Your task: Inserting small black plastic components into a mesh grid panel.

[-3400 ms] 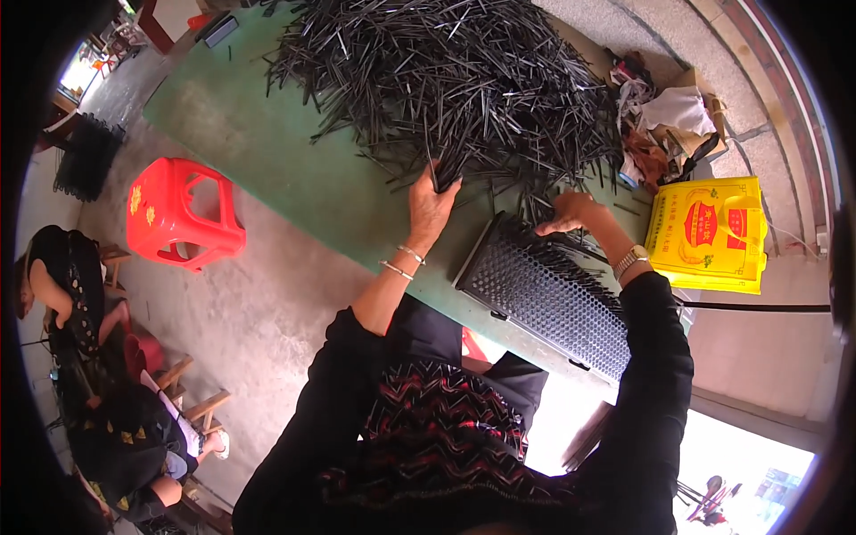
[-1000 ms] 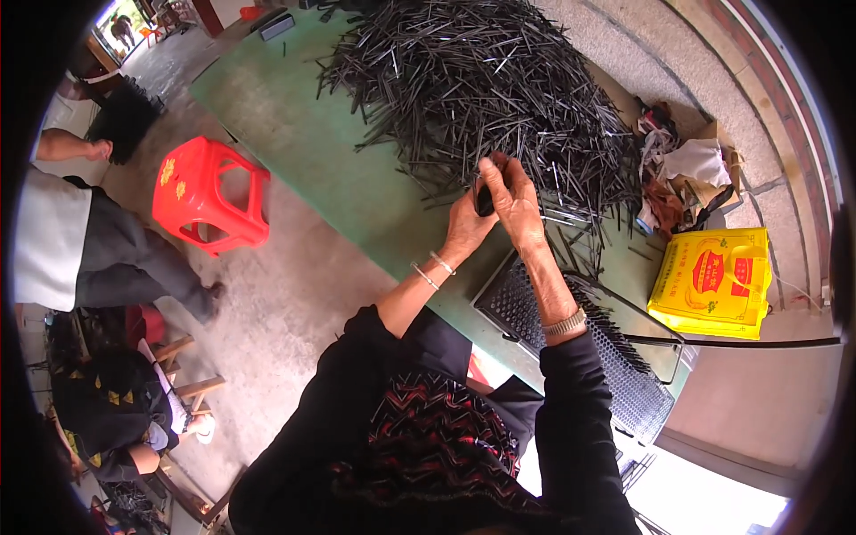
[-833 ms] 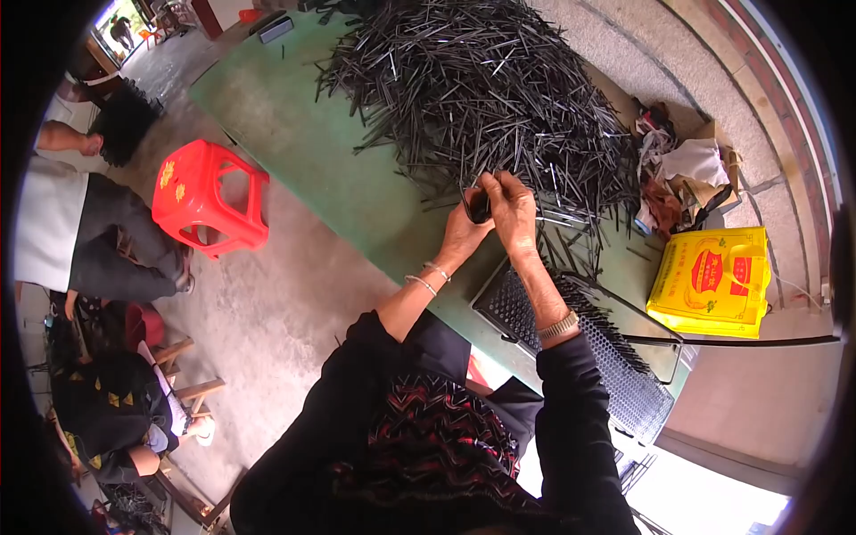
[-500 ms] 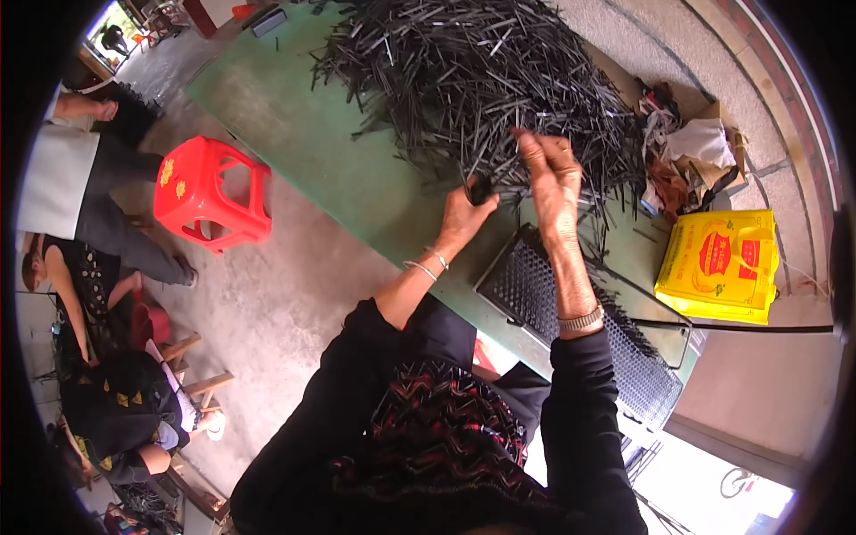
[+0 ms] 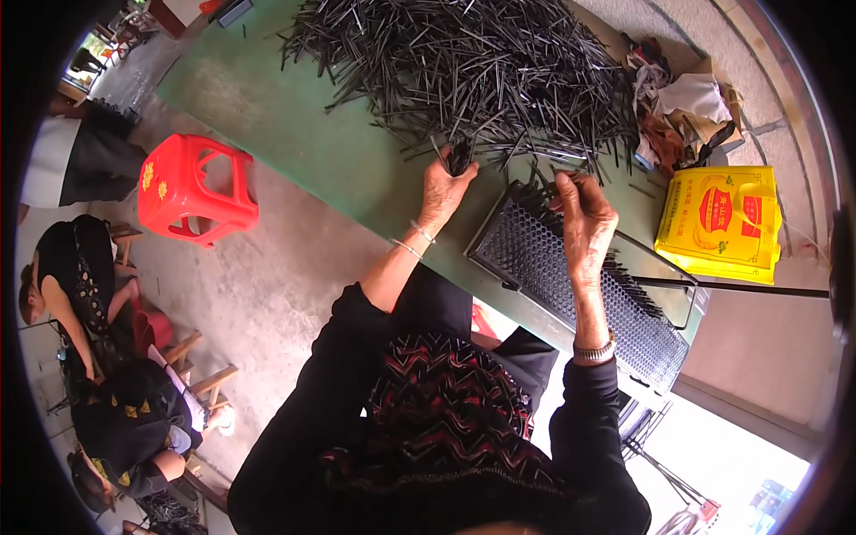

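Observation:
A bunch of short, thin black strips [image 5: 459, 159] is gripped in my left hand [image 5: 443, 191], its fingers wrapped round them, just in front of the big heap of loose strips [image 5: 481, 71]. My right hand [image 5: 586, 227] hovers at the far end of a long perforated tray [image 5: 526, 245], thumb and fingertips pinched together. What lies in that pinch is too small to make out. Rows of black strips [image 5: 635, 290] stand in the holes along the tray's right side. My right forearm hides part of the tray's middle.
The green table [image 5: 259, 98] carries the heap and tray. A yellow bag [image 5: 718, 223] and a box of scraps [image 5: 691, 102] sit at right. On the floor at left stands a red plastic stool [image 5: 192, 187]; people sit and stand beyond it.
My right hand has come down from the heap's edge to the far end of the tray. My left hand has shifted slightly left, still holding its black strips.

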Demonstrator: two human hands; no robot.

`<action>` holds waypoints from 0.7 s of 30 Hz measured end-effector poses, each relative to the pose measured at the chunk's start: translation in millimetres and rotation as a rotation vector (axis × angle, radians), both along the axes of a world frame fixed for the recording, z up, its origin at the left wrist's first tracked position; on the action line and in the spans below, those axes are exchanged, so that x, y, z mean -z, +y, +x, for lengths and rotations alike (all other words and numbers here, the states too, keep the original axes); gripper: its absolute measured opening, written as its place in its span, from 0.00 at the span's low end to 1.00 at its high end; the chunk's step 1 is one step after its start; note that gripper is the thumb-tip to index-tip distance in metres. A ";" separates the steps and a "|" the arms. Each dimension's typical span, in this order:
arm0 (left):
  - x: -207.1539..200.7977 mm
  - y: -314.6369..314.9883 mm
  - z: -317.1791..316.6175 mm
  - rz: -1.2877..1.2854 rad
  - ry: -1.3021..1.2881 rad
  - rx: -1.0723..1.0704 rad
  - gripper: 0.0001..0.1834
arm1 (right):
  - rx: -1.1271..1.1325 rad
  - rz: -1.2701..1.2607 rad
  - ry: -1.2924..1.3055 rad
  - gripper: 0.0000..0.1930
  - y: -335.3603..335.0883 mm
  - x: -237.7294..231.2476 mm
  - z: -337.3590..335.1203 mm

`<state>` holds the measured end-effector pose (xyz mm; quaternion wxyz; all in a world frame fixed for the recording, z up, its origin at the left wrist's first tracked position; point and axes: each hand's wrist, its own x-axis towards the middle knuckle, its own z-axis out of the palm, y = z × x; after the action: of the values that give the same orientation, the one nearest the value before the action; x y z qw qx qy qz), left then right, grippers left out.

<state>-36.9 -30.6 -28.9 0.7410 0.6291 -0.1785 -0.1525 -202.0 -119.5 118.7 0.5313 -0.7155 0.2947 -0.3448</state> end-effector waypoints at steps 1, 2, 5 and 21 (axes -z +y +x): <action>2.2 2.1 -0.9 0.072 -0.051 0.030 0.09 | -0.007 -0.034 0.040 0.07 1.1 5.7 -1.1; 3.5 1.5 2.3 0.069 -0.042 0.017 0.07 | -0.005 -0.001 0.010 0.07 2.9 11.0 -0.4; -1.1 7.1 8.8 -0.036 0.151 0.107 0.06 | 0.013 -0.080 0.123 0.07 6.6 13.8 -2.0; -2.9 28.7 -13.2 -0.185 0.277 0.048 0.12 | 0.033 -0.076 0.129 0.08 13.2 15.2 -3.2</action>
<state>-50.2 -1.8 -26.0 0.8095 0.5266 -0.1032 -0.2383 -205.2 -106.3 103.5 0.4777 -0.7510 0.3267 -0.3179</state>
